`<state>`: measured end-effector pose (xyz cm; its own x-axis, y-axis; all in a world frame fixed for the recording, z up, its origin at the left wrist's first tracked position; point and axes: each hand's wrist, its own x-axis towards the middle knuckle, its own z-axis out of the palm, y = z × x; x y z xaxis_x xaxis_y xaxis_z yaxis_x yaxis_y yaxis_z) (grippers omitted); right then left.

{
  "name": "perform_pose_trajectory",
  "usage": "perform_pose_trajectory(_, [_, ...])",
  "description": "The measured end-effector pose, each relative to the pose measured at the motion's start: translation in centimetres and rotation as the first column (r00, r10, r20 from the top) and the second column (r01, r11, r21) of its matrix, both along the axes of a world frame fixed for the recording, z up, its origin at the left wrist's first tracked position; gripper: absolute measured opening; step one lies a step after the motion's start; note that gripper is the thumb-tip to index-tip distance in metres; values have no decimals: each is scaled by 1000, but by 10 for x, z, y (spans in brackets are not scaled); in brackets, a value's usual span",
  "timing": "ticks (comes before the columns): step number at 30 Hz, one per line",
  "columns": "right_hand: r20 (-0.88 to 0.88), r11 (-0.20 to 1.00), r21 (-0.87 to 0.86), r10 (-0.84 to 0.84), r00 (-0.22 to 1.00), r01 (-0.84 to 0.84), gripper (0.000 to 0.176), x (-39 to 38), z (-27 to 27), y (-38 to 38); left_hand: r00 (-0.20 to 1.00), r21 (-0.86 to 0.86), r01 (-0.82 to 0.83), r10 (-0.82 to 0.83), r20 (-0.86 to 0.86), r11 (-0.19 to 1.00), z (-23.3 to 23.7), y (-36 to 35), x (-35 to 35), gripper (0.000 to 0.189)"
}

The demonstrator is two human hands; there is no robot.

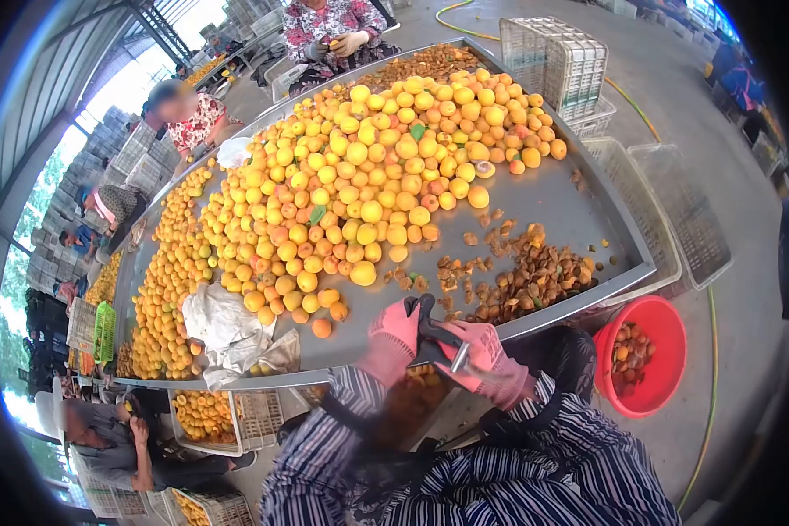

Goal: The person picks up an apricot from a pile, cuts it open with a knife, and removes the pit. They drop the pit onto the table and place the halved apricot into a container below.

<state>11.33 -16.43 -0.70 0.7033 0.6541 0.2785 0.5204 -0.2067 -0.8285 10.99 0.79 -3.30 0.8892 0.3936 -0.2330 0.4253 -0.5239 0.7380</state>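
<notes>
My left hand, in a pink glove with dark fingertips, is closed at the table's near edge, and what it may hold is hidden. Touching or nearly touching it, my right hand is wrapped round a small metal tool. Beyond my hands a large pile of yellow-orange fruit covers much of the grey metal table. Brown pits lie heaped near the right corner. A crumpled white cloth rests at the near left.
A red bucket with pits stands on the floor at the right. Plastic crates flank the table. Crates of fruit stand at lower left. Other people sit at the far side and left. A hose crosses the floor.
</notes>
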Motion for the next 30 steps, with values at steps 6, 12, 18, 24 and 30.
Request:
perform_pose_trajectory(6, [-749, 855, 456, 218, 625, 248, 42, 3, -45, 12, 987, -903, 88, 82, 135, 421, 15, 18, -9, 29])
perform_pose_trajectory(12, [-789, 675, 612, 481, 383, 412, 41, 14, -76, 19, 938, -919, 177, 222, 266, 353, -9, -6, -19, 46])
perform_pose_trajectory(18, [53, 999, -23, 36, 998, -35, 31, 4, -6, 3, 998, -125, 55, -52, 26, 991, -39, 10, -9, 36])
perform_pose_trajectory(24, [-759, 783, 505, 202, 620, 364, 41, 12, -51, 13, 910, -777, -414, 232, -343, 474, -11, 39, 5, 55])
perform_pose_trajectory(30, [-432, 963, 262, 57, 900, 65, 42, 9, -38, 28, 954, -953, -244, 222, -202, 180, -12, 30, -15, 50])
